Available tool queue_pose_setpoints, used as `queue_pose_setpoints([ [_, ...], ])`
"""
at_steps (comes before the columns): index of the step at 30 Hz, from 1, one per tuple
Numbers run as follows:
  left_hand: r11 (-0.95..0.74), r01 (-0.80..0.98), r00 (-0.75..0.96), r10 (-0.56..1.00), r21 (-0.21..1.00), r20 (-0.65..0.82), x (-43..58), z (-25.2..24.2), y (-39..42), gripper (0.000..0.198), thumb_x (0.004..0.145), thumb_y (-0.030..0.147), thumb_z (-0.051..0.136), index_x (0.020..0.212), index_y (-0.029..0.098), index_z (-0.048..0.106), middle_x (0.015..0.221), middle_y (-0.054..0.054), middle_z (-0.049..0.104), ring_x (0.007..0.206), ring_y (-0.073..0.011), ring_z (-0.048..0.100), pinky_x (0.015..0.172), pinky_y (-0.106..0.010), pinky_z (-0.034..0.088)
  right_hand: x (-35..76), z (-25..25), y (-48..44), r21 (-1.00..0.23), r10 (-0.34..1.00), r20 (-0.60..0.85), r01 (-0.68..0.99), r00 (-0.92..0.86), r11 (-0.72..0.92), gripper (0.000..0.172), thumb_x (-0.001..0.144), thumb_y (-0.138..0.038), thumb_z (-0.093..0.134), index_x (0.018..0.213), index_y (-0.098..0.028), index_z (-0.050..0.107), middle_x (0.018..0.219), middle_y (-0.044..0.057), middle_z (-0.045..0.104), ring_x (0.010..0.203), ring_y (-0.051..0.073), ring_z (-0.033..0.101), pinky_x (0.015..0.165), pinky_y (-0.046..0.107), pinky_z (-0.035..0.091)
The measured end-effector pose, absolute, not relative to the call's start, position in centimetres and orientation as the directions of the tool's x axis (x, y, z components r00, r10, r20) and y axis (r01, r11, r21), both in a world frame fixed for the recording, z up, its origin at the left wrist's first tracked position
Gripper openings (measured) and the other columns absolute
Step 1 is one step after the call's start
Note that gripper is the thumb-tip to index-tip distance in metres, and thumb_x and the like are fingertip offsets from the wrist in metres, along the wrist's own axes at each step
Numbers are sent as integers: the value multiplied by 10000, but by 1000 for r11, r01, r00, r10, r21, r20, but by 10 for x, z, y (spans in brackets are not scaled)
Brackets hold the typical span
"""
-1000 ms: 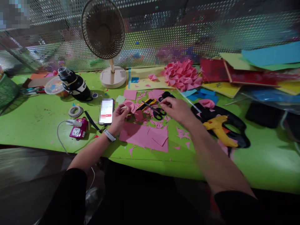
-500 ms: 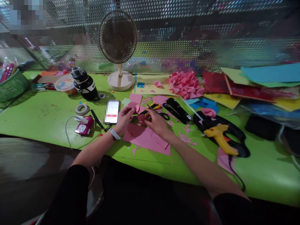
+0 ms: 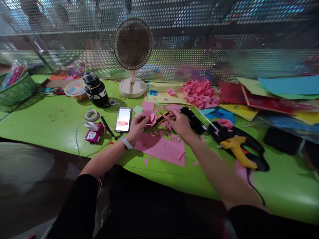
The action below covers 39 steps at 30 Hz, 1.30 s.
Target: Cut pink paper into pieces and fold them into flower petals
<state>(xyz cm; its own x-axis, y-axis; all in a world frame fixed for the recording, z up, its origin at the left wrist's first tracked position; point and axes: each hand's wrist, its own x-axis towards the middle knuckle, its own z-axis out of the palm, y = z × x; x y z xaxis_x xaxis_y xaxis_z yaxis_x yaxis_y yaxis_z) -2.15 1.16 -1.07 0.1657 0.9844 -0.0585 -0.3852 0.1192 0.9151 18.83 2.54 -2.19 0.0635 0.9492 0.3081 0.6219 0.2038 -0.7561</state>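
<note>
My left hand (image 3: pixel 138 126) pinches a small pink paper piece (image 3: pixel 151 118) just above the green table (image 3: pixel 50 122). My right hand (image 3: pixel 179 123) is curled beside it, fingertips on a yellow and black tool (image 3: pixel 162 117) that lies among pink scraps; whether it grips the tool is hard to see. Larger pink paper sheets (image 3: pixel 161 147) lie under both hands. A phone (image 3: pixel 123 119) rests just left of my left hand. A black stapler (image 3: pixel 194 119) lies right behind my right hand.
A yellow glue gun (image 3: pixel 238 149) on a black stand is at the right. A pile of pink folded paper (image 3: pixel 200 93), coloured sheets (image 3: pixel 279 96), a fan (image 3: pixel 132 56), a black bottle (image 3: pixel 96 89), tape roll (image 3: pixel 91 115) and green basket (image 3: pixel 17 89) surround the work spot.
My right hand went from the scissors to the pink sheets in front of my left hand, then up to the yellow tool. The view shifted left and down.
</note>
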Motion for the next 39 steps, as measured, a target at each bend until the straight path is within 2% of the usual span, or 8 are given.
queue_pose_setpoints([
  [2, 128, -366, 171, 983, 922, -69, -21, -10, 12, 396, 665, 462, 840, 793, 157, 623, 756, 12, 642, 703, -97, 635, 631, -205, 501, 202, -23, 19, -702, 938, 341, 681, 64, 209, 344, 826, -415, 626, 1048, -164, 707, 858, 85, 737, 725, 210, 678, 705, 352, 544],
  [5, 130, -354, 166, 983, 926, -74, -21, -8, 12, 384, 675, 454, 836, 790, 160, 617, 759, 13, 639, 693, -97, 630, 654, -223, 518, 221, -24, 10, -689, 931, 351, 699, 94, 189, 275, 835, -370, 599, 982, -173, 723, 887, 88, 748, 719, 204, 678, 704, 350, 549],
  [13, 152, -318, 176, 979, 936, -100, -21, -10, 14, 378, 687, 439, 835, 781, 164, 593, 752, 2, 653, 699, -105, 640, 655, -230, 523, 237, -20, 4, -669, 923, 358, 728, 138, 151, 208, 817, -292, 597, 945, -205, 736, 915, 80, 754, 724, 207, 685, 687, 350, 552],
  [21, 139, -306, 167, 982, 942, -91, -21, -12, 16, 341, 708, 403, 831, 787, 168, 596, 782, 3, 645, 736, -112, 660, 663, -231, 528, 243, -15, -3, -568, 939, 334, 812, 78, 135, 181, 830, -306, 611, 903, -211, 747, 881, 87, 743, 696, 224, 671, 653, 367, 519],
  [29, 82, -335, 81, 995, 939, -58, -22, -3, 17, 321, 711, 391, 826, 823, 194, 599, 815, 2, 666, 765, -113, 671, 658, -217, 518, 254, -1, -5, -640, 906, 376, 762, 196, 101, 208, 849, -323, 585, 919, -202, 739, 856, 77, 754, 721, 225, 681, 675, 351, 520],
  [32, 45, -340, 35, 999, 939, -35, -27, 3, 22, 305, 725, 394, 811, 845, 205, 603, 844, -2, 679, 811, -124, 690, 680, -216, 516, 245, -4, -8, -645, 944, 307, 756, 119, 114, 189, 840, -299, 604, 914, -195, 743, 874, 79, 754, 722, 227, 681, 669, 352, 517],
  [35, 2, -379, -27, 1000, 925, -13, -34, 9, 31, 304, 742, 406, 794, 859, 212, 591, 865, 2, 688, 868, -132, 707, 706, -214, 514, 227, -8, -11, -617, 957, 289, 766, 8, 180, 230, 869, -292, 591, 1006, -179, 738, 960, 95, 746, 761, 232, 683, 696, 370, 525],
  [39, 15, -393, -15, 1000, 919, -22, -41, 17, 36, 332, 719, 408, 812, 847, 207, 581, 838, 14, 688, 826, -124, 720, 674, -199, 502, 198, -11, -6, -482, 922, 338, 807, -187, 340, 301, 938, -264, 513, 1163, -190, 699, 1131, 120, 699, 997, 271, 657, 842, 427, 527],
])
